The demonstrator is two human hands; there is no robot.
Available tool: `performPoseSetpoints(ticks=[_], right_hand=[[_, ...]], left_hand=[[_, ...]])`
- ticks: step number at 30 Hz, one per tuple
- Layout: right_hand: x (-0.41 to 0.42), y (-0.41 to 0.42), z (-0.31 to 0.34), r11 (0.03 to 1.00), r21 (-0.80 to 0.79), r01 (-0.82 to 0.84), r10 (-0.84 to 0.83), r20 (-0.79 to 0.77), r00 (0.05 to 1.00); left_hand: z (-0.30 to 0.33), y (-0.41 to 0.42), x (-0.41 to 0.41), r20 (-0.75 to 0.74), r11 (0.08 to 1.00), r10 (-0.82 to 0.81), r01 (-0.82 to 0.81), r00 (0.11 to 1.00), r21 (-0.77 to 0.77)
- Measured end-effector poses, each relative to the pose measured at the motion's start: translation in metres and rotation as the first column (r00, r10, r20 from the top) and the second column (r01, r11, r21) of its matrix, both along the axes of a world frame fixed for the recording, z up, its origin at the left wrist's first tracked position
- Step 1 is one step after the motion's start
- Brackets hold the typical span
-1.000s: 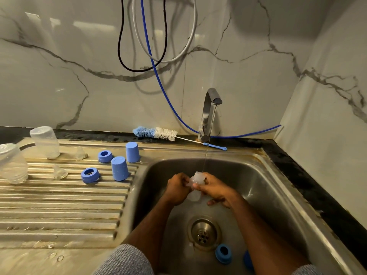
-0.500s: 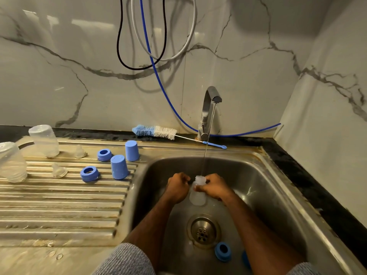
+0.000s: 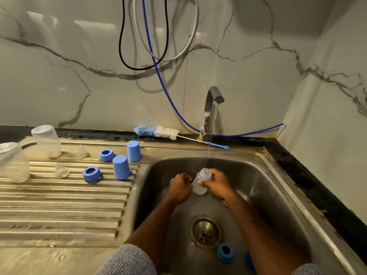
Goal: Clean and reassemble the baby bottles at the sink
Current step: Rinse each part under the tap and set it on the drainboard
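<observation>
Marble-veined wall panels back a steel sink [image 3: 278,175] where the tap [image 3: 212,108] runs a thin stream into the open mouth of a clear baby bottle [image 3: 201,181]. The right hand [image 3: 218,184] grips that bottle around its body, while the left hand [image 3: 179,187] is curled just beside it; whether it touches the bottle I cannot tell. Rinsing seems the step in hand; next it likely calls for tipping the water out and standing the bottle mouth-down on the drainboard [image 3: 59,205].
</observation>
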State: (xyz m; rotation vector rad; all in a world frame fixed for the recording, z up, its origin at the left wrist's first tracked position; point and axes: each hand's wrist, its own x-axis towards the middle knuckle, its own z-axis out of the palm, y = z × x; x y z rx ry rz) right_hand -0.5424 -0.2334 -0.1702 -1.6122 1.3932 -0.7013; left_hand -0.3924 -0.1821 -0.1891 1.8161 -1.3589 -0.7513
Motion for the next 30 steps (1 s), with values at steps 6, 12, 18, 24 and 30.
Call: performPoseSetpoints(ticks=[6,12,18,24,30], right_hand=[[0.003,0.0,0.004,0.996,0.087,0.005,-0.028,0.268,0.963],[0.002,0.001,0.002,0.947,0.297,0.121,-0.212,0.296,0.932],[-0.007,0.004,-0.005,0.775,0.626,0.09,-0.316,0.259,0.913],[-0.007,0.009,-0.003,0.721,0.689,0.068,-0.31,0.234,0.922],[-0.01,0.012,0.0,0.73,0.658,0.182,-0.306,0.076,0.949]], left_hand=[[0.0,0.003,0.0,-0.021,0.998,-0.047,0.046,0.999,-0.044],[0.009,0.009,-0.002,-0.153,0.99,-0.101,0.084,0.983,-0.114],[0.024,0.013,-0.009,-0.442,0.971,-0.126,0.02,0.888,-0.238],[0.023,0.011,-0.01,-0.235,0.953,-0.218,0.154,0.947,-0.261],[0.016,0.006,-0.012,-0.036,0.95,-0.253,0.241,0.967,-0.198]])
